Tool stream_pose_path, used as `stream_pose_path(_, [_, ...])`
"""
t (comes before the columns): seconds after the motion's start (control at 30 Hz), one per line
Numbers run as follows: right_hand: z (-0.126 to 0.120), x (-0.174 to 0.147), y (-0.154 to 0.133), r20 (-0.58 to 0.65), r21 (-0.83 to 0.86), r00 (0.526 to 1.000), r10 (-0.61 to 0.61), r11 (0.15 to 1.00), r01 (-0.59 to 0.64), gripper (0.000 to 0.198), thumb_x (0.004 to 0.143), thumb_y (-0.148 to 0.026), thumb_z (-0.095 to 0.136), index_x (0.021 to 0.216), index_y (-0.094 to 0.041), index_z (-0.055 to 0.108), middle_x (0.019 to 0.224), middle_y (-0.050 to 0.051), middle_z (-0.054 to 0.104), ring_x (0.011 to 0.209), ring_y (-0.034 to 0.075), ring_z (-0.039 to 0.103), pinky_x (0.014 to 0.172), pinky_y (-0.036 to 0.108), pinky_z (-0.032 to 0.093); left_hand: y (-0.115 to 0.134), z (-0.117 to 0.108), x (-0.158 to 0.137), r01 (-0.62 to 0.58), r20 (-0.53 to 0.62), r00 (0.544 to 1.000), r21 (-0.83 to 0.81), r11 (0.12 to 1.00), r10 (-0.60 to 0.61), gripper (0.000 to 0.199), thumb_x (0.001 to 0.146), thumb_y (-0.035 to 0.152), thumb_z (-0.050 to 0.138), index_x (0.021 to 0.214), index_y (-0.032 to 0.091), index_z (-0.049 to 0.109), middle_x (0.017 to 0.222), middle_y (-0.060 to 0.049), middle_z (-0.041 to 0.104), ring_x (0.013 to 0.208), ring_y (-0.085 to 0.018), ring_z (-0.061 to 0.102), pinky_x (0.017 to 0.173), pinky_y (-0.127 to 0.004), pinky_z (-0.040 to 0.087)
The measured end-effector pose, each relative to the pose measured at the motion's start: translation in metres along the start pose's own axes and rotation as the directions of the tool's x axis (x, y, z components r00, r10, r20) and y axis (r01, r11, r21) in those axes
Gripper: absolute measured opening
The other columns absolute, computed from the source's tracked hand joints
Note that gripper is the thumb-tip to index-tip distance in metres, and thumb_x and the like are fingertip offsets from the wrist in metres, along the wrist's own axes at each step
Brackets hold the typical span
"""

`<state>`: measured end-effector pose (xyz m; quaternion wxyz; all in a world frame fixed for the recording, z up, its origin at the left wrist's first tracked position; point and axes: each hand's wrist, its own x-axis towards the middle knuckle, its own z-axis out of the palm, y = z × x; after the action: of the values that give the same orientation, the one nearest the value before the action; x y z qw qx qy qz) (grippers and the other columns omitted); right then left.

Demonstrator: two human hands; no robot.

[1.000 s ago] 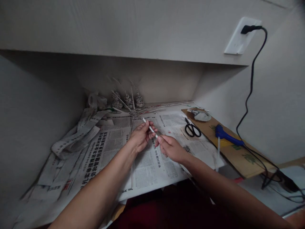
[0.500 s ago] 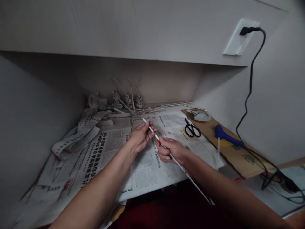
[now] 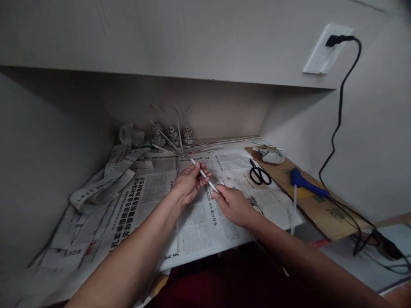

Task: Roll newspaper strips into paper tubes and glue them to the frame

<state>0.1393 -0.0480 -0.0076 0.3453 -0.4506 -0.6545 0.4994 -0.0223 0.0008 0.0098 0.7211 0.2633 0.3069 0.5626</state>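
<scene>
Over the newspaper-covered table (image 3: 195, 235), my left hand (image 3: 189, 183) pinches a thin white rolled-paper stick (image 3: 210, 183) near its upper end. The stick slants down to the right, into my right hand (image 3: 234, 204), whose fingers are closed round it with the thumb on top. Most of its lower length is hidden behind that hand and forearm. Just beyond the tip lies a small woven disc (image 3: 181, 152) with paper sticks fanning out of it. Three woven paper cones (image 3: 173, 136) stand behind the disc.
Black scissors (image 3: 259, 174) lie on the newspaper at right. Beside them, a cardboard sheet (image 3: 321, 218) carries a blue glue gun (image 3: 308, 185) and a crumpled wad (image 3: 272, 155). Newspaper strips (image 3: 93, 194) heap up at left. A power cord (image 3: 340, 102) hangs from the wall socket (image 3: 327, 51).
My right hand has turned over, its back now facing up, and hides more of the stick's lower part. My left hand stays in almost the same place.
</scene>
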Motion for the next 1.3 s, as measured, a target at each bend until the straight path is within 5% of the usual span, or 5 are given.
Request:
stream_pose_path(0.2, [-0.004,-0.001,0.0,0.334,0.475,0.936,0.112,0.838,-0.27,0.033,0.092,-0.053,0.042,0.084,-0.021,0.047,0.045,-0.011,0.027,0.035,0.008,0.026,0.038,0.022,0.023,0.0,0.0,-0.002,0.013,0.033,0.999,-0.026,1.0,-0.012,0.014,0.09,0.017,0.055,0.086,0.009,0.065,0.071,-0.005,0.064,0.064,-0.011,0.066,0.059,-0.017,0.056])
stream_pose_path(0.67, [-0.007,-0.02,0.009,0.452,0.462,0.878,0.159,0.8,-0.383,0.043,0.093,-0.06,0.03,0.075,-0.023,0.044,0.043,-0.01,0.022,0.033,0.009,0.024,0.036,0.023,0.022,0.002,0.001,-0.001,0.001,0.021,1.0,-0.076,0.997,0.0,0.017,0.091,0.011,0.049,0.088,0.007,0.066,0.069,-0.005,0.063,0.062,-0.01,0.066,0.059,-0.016,0.057])
stream_pose_path(0.87, [-0.011,-0.033,0.008,0.012,0.088,0.992,0.125,0.988,-0.125,0.033,0.087,-0.05,0.056,0.074,-0.02,0.05,0.054,-0.003,0.045,0.045,0.008,0.038,0.044,0.023,0.027,0.004,-0.002,0.003,-0.027,-0.004,1.0,-0.105,0.994,0.026,0.018,0.092,0.012,0.047,0.087,0.008,0.064,0.069,-0.004,0.062,0.062,-0.011,0.066,0.057,-0.017,0.057])
stream_pose_path(1.07, [-0.014,-0.039,0.008,0.395,0.421,0.891,0.225,0.817,-0.393,0.042,0.092,-0.061,0.031,0.075,-0.023,0.039,0.042,-0.011,0.019,0.032,0.008,0.018,0.035,0.022,0.019,0.005,-0.003,0.003,-0.021,0.018,1.0,-0.139,0.99,0.023,0.018,0.092,0.012,0.048,0.088,0.007,0.064,0.067,-0.003,0.06,0.06,-0.01,0.065,0.054,-0.014,0.056])
stream_pose_path(1.3, [-0.012,-0.038,0.01,0.048,0.126,0.988,0.145,0.981,-0.15,0.032,0.091,-0.05,0.048,0.078,-0.02,0.05,0.051,-0.006,0.038,0.041,0.007,0.031,0.041,0.022,0.024,0.006,-0.003,0.004,-0.059,-0.023,0.998,-0.134,0.989,0.056,0.02,0.093,0.013,0.046,0.085,0.008,0.063,0.067,-0.003,0.06,0.06,-0.01,0.065,0.054,-0.015,0.056])
